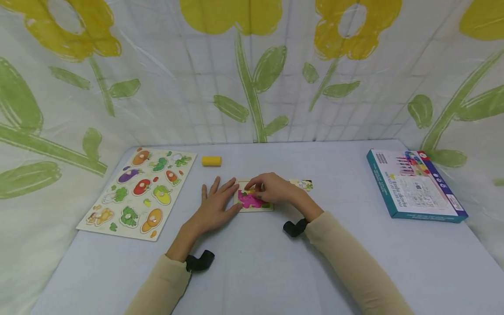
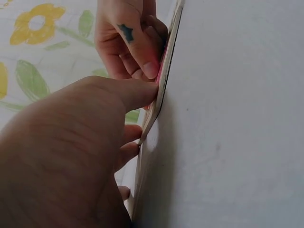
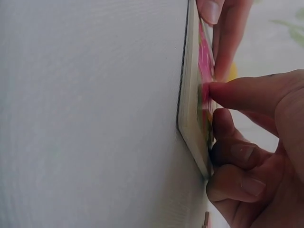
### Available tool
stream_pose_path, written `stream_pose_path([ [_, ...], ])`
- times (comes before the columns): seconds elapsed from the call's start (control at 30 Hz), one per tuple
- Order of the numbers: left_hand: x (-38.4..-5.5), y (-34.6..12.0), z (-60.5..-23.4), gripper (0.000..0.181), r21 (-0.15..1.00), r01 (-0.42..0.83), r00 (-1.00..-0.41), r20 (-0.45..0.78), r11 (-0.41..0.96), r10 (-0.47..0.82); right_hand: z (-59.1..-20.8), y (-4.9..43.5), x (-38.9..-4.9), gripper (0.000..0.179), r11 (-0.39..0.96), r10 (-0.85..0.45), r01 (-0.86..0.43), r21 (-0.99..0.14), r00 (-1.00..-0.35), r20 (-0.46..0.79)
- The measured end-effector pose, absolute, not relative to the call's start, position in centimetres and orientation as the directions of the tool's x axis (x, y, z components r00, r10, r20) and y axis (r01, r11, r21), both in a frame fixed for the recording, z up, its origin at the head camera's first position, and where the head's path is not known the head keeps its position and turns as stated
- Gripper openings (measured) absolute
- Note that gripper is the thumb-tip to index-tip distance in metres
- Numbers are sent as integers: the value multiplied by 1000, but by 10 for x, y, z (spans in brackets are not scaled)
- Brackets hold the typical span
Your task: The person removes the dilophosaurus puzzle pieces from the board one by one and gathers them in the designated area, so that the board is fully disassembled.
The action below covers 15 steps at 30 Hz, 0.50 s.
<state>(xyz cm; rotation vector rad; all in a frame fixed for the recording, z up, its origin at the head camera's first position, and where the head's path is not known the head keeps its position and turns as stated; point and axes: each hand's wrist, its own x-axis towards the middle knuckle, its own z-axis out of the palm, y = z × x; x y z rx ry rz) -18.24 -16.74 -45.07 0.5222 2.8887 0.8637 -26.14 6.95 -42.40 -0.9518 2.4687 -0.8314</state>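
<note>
A small wooden jigsaw board [image 1: 255, 210] with a pink picture [image 1: 248, 200] lies flat on the table between the hands. My left hand [image 1: 216, 205] rests at its left side with fingers spread, the thumb [image 2: 140, 92] touching the near edge. Over the board, my right hand [image 1: 269, 188] has thumb and fingers bent down, pinching a puzzle piece that they mostly hide. In the right wrist view the right thumb [image 3: 228, 95] meets the pink surface and the other fingers curl beside the board's edge. Loose puzzle pieces [image 1: 305, 185] lie just right of the board, partly behind the right wrist.
A vegetable-picture board [image 1: 147, 203] lies at the left. A yellow cylinder [image 1: 211, 161] is behind the left hand. At the right sits a teal-edged box [image 1: 417, 188]. A flower-printed curtain [image 1: 157, 87] stands behind the white-covered table [image 1: 252, 271].
</note>
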Motion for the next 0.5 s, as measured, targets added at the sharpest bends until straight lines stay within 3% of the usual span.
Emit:
stream_pose_path([
  [0.5,-182,-166,-451,67,535,296,-942,28,791,334,-423,65,-259,28,609,-687,-482,-629,-718,-115],
])
